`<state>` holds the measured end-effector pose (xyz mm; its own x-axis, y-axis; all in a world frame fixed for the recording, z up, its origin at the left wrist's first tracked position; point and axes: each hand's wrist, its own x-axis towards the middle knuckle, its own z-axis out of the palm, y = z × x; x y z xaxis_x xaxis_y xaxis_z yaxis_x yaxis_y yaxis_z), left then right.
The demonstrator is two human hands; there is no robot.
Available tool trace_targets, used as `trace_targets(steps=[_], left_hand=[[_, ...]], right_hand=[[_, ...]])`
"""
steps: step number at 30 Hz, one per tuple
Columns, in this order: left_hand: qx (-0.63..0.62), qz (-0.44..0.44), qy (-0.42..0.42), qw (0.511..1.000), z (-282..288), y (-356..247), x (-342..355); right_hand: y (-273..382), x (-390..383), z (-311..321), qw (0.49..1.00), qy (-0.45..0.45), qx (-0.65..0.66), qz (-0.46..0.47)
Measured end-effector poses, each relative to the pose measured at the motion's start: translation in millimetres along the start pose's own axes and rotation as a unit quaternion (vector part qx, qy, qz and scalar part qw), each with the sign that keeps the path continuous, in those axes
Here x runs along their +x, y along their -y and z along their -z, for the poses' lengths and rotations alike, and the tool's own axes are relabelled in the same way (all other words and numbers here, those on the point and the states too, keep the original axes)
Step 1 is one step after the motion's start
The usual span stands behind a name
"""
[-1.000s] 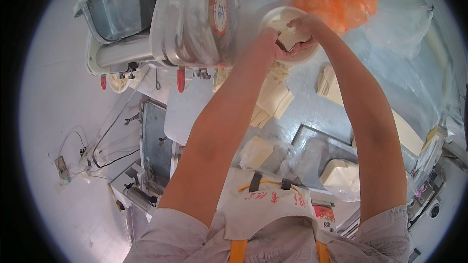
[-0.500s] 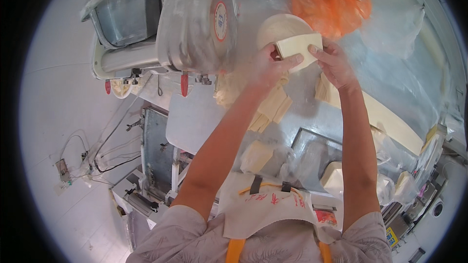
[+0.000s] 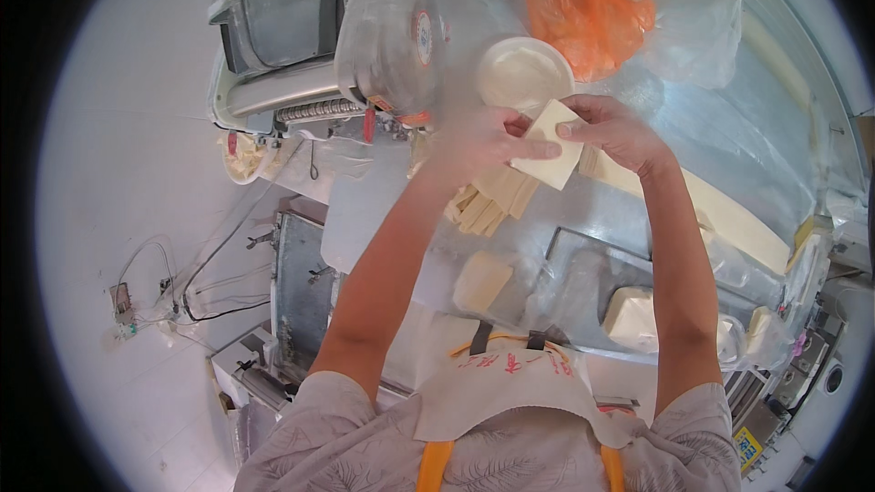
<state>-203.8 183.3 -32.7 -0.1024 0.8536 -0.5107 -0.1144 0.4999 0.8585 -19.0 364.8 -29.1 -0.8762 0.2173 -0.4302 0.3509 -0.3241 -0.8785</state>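
Between my two hands is a stack of pale, cream-coloured dough sheets, tilted over the table. My left hand grips its left side, the thumb lying across the top sheet. On the upper right corner, my right hand pinches it between thumb and fingers. Just beyond the stack stands a white bowl with whitish powder in it. Piled cut dough pieces lie under and left of the stack. To the right, a long pale dough strip runs beneath my right forearm.
A metal roller machine stands at the far left of the table. An orange plastic bag and a clear bag lie at the back. Nearer me are wrapped pale blocks and a metal tray. Cables hang at left.
The dough stack has turned from lying crosswise to a steeper slant, and has come nearer me. More of the bowl now shows. My view has shifted, so the machine sits further right.
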Motion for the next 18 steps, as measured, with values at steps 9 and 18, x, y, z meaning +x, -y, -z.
trace_targets(steps=[9, 18], left_hand=[[-0.241, -0.078, 0.018, 0.967, -49, -9, -49], [-0.015, 0.006, -0.138, 0.99, -67, 57, -50]], right_hand=[[-99, -39, -47, 0.831, 0.004, 0.552, 0.066], [-138, -48, -108, 0.794, -0.063, 0.604, -0.023]])
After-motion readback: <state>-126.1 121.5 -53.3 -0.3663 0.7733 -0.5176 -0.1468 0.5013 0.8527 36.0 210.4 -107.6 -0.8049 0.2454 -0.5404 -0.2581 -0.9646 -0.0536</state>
